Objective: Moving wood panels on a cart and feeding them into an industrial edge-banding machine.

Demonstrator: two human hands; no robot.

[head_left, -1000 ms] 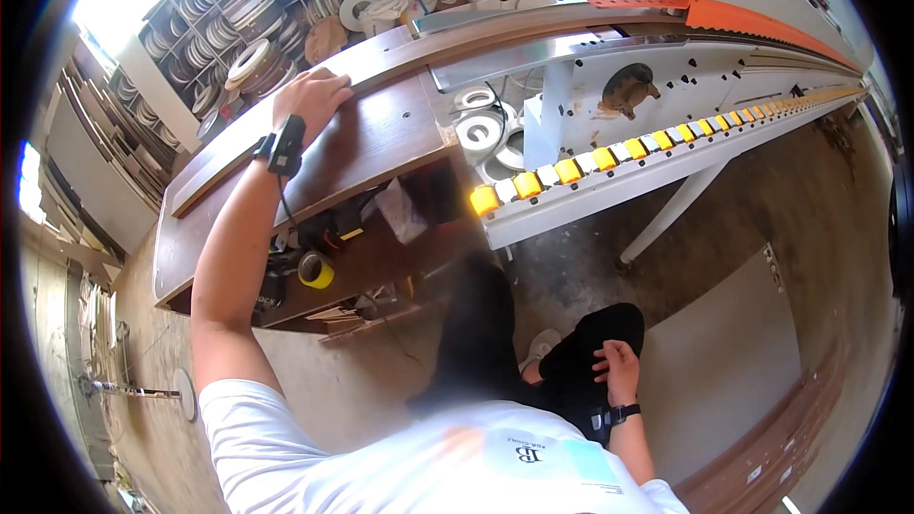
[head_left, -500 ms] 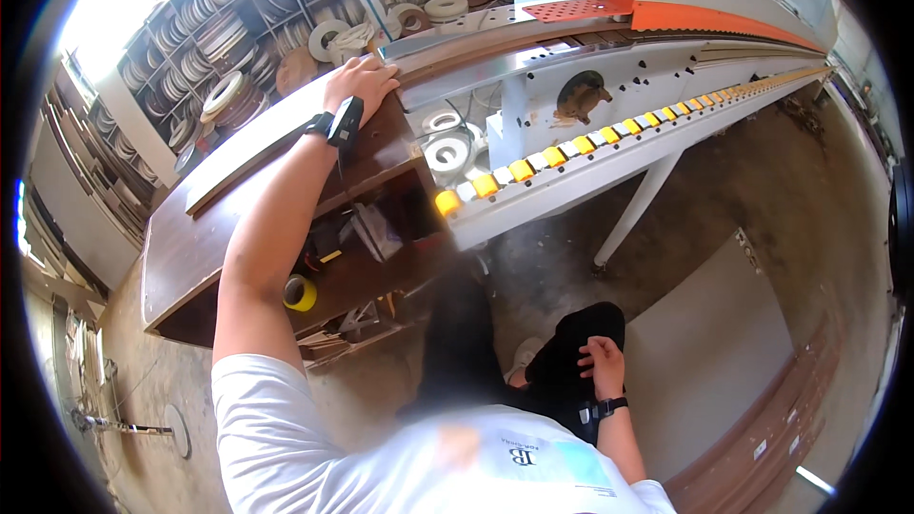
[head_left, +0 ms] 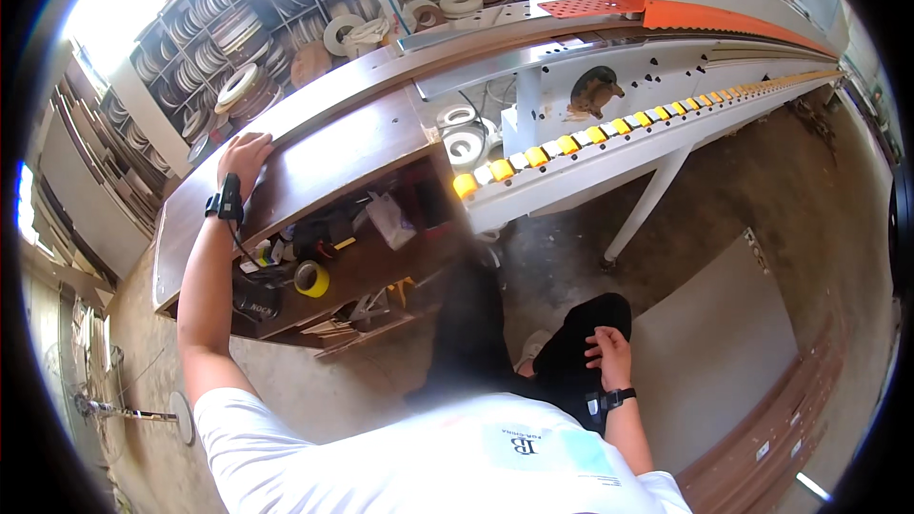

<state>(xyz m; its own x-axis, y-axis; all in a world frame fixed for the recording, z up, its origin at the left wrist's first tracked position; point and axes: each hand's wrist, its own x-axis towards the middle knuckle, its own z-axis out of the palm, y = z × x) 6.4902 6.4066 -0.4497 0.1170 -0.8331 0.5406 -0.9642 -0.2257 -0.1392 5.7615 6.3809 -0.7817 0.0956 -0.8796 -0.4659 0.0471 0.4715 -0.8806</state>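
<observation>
A long narrow board [head_left: 333, 100] lies along the back of the brown cabinet's top [head_left: 357, 133] and runs right onto the machine's infeed. My left hand [head_left: 246, 160] is at the board's left end, fingers curled against it, with a dark device strapped at the wrist. My right hand [head_left: 611, 354] hangs beside my dark-trousered knee, fingers loosely bent and apart, holding nothing. A watch-like band circles that wrist.
Yellow and white rollers [head_left: 566, 145] line the machine's front rail. An orange guard [head_left: 724, 21] tops it. The cabinet's shelf holds a yellow tape roll [head_left: 311, 279]. Coils of edge banding [head_left: 238, 86] fill racks behind. A large grey panel [head_left: 719, 362] lies on the floor at right.
The board has slid right, toward the machine. My left hand has shifted left from the machine end of the cabinet to the board's left end. My right hand stays by the knee.
</observation>
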